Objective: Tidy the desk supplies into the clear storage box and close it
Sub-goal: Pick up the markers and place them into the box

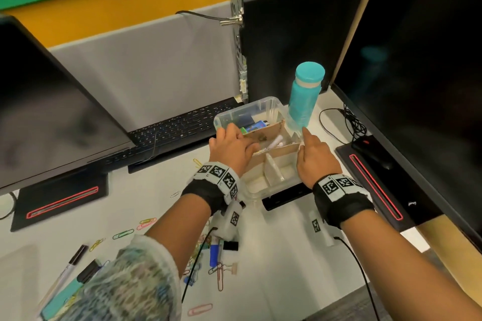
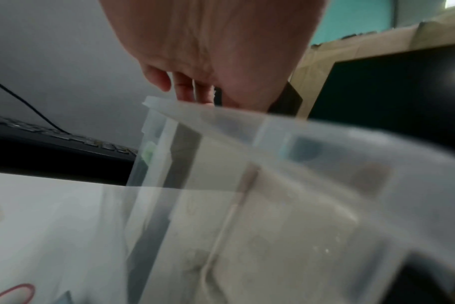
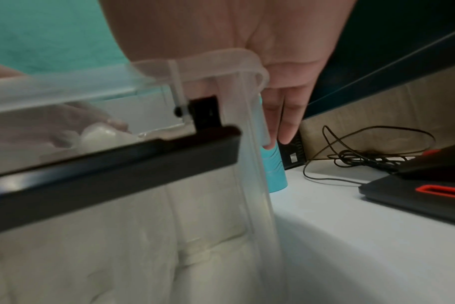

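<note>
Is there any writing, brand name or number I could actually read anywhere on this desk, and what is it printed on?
No words or numbers can be read.
Computer tower: a white sticker and a line of print on its top edge, too small and blurred.
Keyboard: key legends too small.
Wristbands on both hands: only black-and-white square code patterns, no letters.
Marker pen: markings on the barrel, blurred.
Both wrist views: no text.

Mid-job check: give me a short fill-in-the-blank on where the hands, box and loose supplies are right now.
1. Both hands, the left hand and the right hand, are at the clear ____.
2. The bottle standing beside the box is ____ in colour.
3. Paper clips lie loose on the ____.
4. The dividers inside the box are ____.

Missing words: box; teal; desk; cardboard
</note>
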{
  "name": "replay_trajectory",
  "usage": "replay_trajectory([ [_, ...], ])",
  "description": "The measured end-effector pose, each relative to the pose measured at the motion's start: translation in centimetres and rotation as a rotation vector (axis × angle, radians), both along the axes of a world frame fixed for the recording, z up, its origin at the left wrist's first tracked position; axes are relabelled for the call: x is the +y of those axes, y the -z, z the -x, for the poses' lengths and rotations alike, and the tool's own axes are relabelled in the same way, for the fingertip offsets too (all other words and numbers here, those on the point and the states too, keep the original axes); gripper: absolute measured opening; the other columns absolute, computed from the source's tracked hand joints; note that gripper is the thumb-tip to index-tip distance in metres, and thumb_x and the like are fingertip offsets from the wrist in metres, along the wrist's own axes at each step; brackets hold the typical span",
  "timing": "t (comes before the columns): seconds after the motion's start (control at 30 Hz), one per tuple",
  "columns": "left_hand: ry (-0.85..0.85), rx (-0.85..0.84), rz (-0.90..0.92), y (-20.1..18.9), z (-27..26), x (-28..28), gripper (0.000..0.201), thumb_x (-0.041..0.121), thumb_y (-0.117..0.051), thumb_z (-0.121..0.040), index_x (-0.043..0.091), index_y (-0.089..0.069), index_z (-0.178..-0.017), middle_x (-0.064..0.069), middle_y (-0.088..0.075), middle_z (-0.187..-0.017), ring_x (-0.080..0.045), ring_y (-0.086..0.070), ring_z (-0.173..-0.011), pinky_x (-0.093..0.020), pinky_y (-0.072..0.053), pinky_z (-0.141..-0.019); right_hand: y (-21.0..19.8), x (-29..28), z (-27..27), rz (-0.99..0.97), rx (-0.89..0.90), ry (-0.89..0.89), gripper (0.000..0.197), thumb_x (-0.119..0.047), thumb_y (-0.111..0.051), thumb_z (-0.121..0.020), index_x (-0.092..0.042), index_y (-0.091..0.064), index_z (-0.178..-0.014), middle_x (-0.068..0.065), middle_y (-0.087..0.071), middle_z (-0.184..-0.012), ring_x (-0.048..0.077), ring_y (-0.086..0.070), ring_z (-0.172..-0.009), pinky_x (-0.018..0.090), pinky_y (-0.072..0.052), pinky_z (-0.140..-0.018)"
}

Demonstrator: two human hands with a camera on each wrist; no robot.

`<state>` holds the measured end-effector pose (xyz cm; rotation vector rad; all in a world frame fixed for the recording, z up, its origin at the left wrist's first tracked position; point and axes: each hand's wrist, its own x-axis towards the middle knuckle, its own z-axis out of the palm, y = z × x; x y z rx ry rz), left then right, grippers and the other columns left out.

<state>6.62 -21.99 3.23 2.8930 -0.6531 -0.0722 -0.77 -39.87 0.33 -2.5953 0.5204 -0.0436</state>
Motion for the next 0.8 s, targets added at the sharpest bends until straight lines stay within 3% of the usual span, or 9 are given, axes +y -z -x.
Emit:
replay_trajectory([
  [0.13, 0.011, -0.066, 0.208, -0.7, 0.2, 2.4, 0.028, 0.034, -0.043, -0.095, 0.036, -0.061, -0.117, 0.005, -0.045, -0.114, -0.019, -0.034, -0.105, -0.031, -0.026, -0.083, -0.8, 0.2, -0.2, 0.145, 0.067, -0.05, 0.055, -0.02, -0.038, -0.094, -0.012, -0.023, -0.146, 0.011, -0.036, -0.146, 0.035, -0.044, -0.12, 0.045, -0.04, -0.097],
  [0.2, 0.005, -0.087, 0.27, -0.6, 0.5, 4.2, 0.03, 0.027, -0.046, -0.094, 0.036, -0.058, -0.12, 0.006, -0.044, -0.116, -0.018, -0.035, -0.107, -0.029, -0.026, -0.085, -1.8, 0.7, -0.5, 0.257, 0.044, -0.113, 0.052, -0.02, -0.04, -0.093, -0.014, -0.03, -0.144, 0.007, -0.027, -0.153, 0.033, -0.035, -0.13, 0.045, -0.035, -0.103],
  [0.3, -0.055, -0.078, 0.286, -0.2, 1.0, 7.2, 0.036, 0.02, -0.047, -0.093, 0.036, -0.054, -0.124, 0.005, -0.043, -0.123, -0.019, -0.035, -0.112, -0.033, -0.032, -0.095, -3.5, 2.0, -2.5, 0.322, -0.042, -0.305, 0.039, -0.019, -0.043, -0.092, -0.014, -0.05, -0.13, 0.008, -0.042, -0.14, 0.029, -0.041, -0.123, 0.04, -0.04, -0.099],
  [0.37, -0.087, -0.033, 0.257, 0.3, 1.5, 8.9, 0.038, 0.024, -0.045, -0.094, 0.036, -0.047, -0.131, 0.004, -0.04, -0.133, -0.021, -0.033, -0.118, -0.042, -0.034, -0.102, -4.0, 2.7, -4.4, 0.278, 0.099, -0.394, 0.036, -0.02, -0.041, -0.092, -0.021, -0.055, -0.126, 0.009, -0.053, -0.127, 0.029, -0.05, -0.113, 0.038, -0.045, -0.094],
  [0.47, -0.008, 0.084, 0.273, 0.6, 2.5, 9.2, 0.044, 0.032, -0.036, -0.099, 0.036, -0.032, -0.142, 0.006, -0.025, -0.151, -0.021, -0.024, -0.133, -0.044, -0.028, -0.111, -4.2, 2.9, -6.9, 0.234, 0.398, -0.444, 0.038, -0.021, -0.044, -0.091, -0.03, -0.052, -0.128, 0.009, -0.056, -0.131, 0.029, -0.056, -0.114, 0.036, -0.045, -0.097],
  [0.6, 0.122, 0.163, 0.25, 0.7, 2.9, 6.8, 0.049, 0.037, -0.03, -0.1, 0.033, -0.018, -0.148, 0.008, -0.006, -0.159, -0.021, -0.007, -0.144, -0.041, -0.014, -0.117, -4.6, 2.5, -9.1, 0.227, 0.483, -0.502, 0.048, -0.016, -0.057, -0.085, -0.032, -0.05, -0.13, 0.004, -0.054, -0.134, 0.026, -0.055, -0.117, 0.031, -0.04, -0.099],
  [0.7, 0.155, 0.185, 0.204, 1.6, 2.8, 5.8, 0.046, 0.039, -0.03, -0.1, 0.032, -0.026, -0.146, 0.007, 0.001, -0.159, -0.019, 0.001, -0.147, -0.037, -0.008, -0.118, -5.4, 3.0, -9.2, 0.237, 0.525, -0.521, 0.043, -0.017, -0.056, -0.088, -0.022, -0.052, -0.131, 0.006, -0.053, -0.134, 0.028, -0.051, -0.122, 0.035, -0.037, -0.105],
  [0.8, 0.167, 0.211, 0.29, 2.5, 2.8, 5.5, 0.039, 0.039, -0.032, -0.1, 0.03, -0.037, -0.138, 0.008, 0.003, -0.159, -0.015, 0.001, -0.147, -0.035, -0.016, -0.116, -5.3, 3.4, -8.8, 0.282, 0.547, -0.525, 0.04, -0.014, -0.049, -0.092, -0.014, -0.052, -0.132, 0.014, -0.052, -0.136, 0.031, -0.049, -0.124, 0.035, -0.036, -0.105],
])
